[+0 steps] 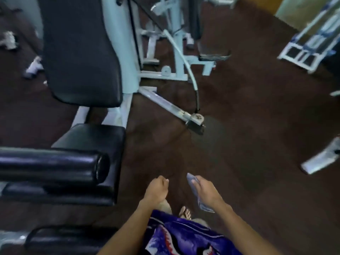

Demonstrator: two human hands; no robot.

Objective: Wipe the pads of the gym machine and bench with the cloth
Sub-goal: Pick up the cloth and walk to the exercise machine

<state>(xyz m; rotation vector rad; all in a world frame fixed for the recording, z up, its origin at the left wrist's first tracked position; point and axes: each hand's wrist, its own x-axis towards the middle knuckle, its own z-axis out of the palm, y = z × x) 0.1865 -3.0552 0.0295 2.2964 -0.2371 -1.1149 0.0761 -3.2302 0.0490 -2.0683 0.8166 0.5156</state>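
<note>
With the right hand (206, 192) grasping the cloth (197, 195) and the left hand (156, 188) clenched empty at lower centre, flatten the cloth before wiping the seat pad (92, 138) at left.

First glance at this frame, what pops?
The tall black back pad on the pale blue machine frame fills the upper left, with the seat pad and a glossy roller pad below it at left. At bottom centre two bare arms reach out: the right hand grips a folded cloth, the left hand is a loose fist holding nothing. Dark brown floor covers the rest.
</note>
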